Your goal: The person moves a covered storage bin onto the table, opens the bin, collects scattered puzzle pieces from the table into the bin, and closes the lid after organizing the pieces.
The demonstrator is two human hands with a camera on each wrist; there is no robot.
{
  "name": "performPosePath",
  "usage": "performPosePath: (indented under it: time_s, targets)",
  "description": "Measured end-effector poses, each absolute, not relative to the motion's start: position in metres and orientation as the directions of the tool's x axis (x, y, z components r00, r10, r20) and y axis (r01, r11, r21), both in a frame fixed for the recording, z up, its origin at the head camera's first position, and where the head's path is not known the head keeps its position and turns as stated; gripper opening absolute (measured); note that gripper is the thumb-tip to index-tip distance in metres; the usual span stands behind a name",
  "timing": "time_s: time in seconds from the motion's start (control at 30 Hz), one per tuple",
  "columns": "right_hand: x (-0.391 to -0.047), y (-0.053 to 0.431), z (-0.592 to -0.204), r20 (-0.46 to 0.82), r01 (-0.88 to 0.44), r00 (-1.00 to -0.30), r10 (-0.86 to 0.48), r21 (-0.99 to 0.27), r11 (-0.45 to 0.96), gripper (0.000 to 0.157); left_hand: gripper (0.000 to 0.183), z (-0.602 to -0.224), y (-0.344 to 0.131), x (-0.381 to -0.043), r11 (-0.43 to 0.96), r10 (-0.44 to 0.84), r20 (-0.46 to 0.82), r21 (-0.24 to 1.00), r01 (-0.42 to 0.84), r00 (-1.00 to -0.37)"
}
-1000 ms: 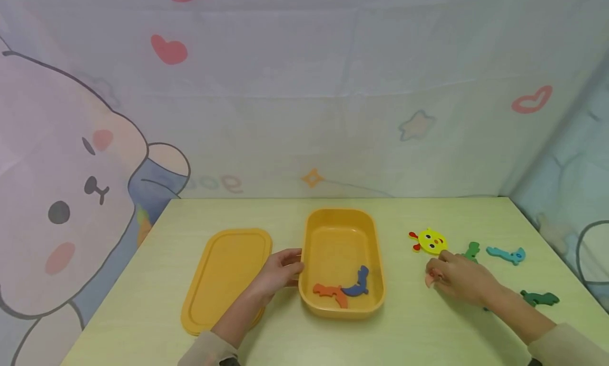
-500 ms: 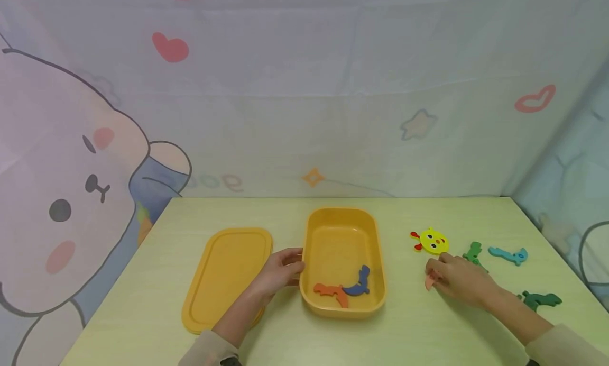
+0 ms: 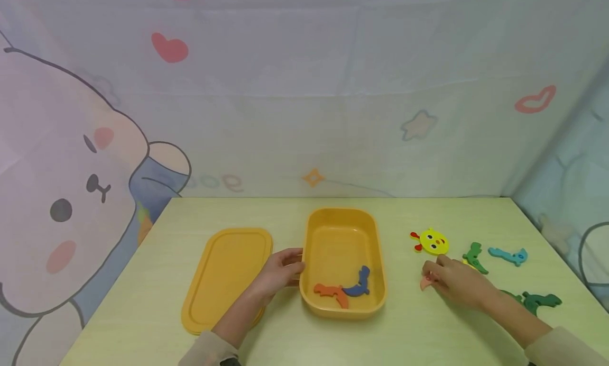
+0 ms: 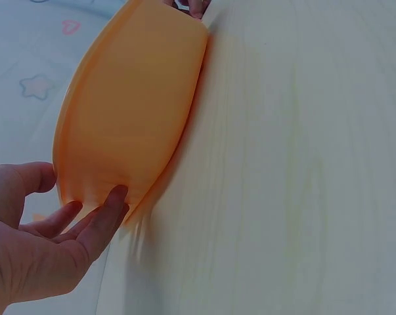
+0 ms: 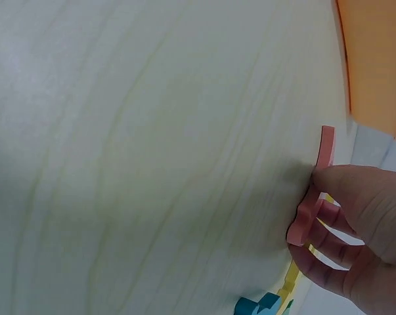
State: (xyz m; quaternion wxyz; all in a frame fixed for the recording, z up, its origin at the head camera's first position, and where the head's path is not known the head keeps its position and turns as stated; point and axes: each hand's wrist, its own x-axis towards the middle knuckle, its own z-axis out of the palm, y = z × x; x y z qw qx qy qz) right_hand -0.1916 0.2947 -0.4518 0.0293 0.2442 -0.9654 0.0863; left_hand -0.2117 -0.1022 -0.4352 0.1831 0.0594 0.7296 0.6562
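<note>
My left hand (image 3: 279, 273) rests against the left wall of a yellow plastic box (image 3: 342, 312), with its thumb near the rim and loosely bent fingers on the outside wall. Inside the box lie an orange toy piece (image 3: 333, 292) and a blue toy piece (image 3: 360, 284). To the right of the box, my right hand (image 3: 459, 282) pinches a salmon-pink wavy toy piece (image 5: 306, 210) between thumb and fingers, close above the table. A yellow piece (image 5: 289, 279) shows partly behind that hand, and a teal piece (image 5: 258, 304) is cut off below it.
A yellow lid (image 3: 227, 278) lies left of the box. Right of it are a yellow smiling face piece (image 3: 434, 241) with red-tipped feelers, a green piece (image 3: 474, 257), a light blue piece (image 3: 509, 256) and a dark green piece (image 3: 542, 300). A printed curtain (image 3: 285, 91) hangs behind the table.
My right hand has shifted slightly left with the pink piece. A bit of yellow and another green edge now show beside it. The left hand and the box stay where they were.
</note>
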Motion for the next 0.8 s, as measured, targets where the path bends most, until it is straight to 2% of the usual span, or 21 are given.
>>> performPosePath:
  time_s: [0.6, 0.8]
  targets:
    - [-0.1946, 0.2917, -0.4486, 0.078, -0.493, -0.870, -0.487, -0.163, 0.855, 0.021, 0.046, -0.4337, -0.1020, -0.2107, 0.123, 0.326, -0.181, 0.981, -0.148, -0.928]
    - [-0.1968, 0.2920, -0.4454, 0.146, -0.541, -0.840, -0.522, -0.147, 0.828, 0.020, 0.047, -0.4341, -0.1018, -0.2106, 0.121, 0.324, -0.184, 0.981, -0.152, -0.928]
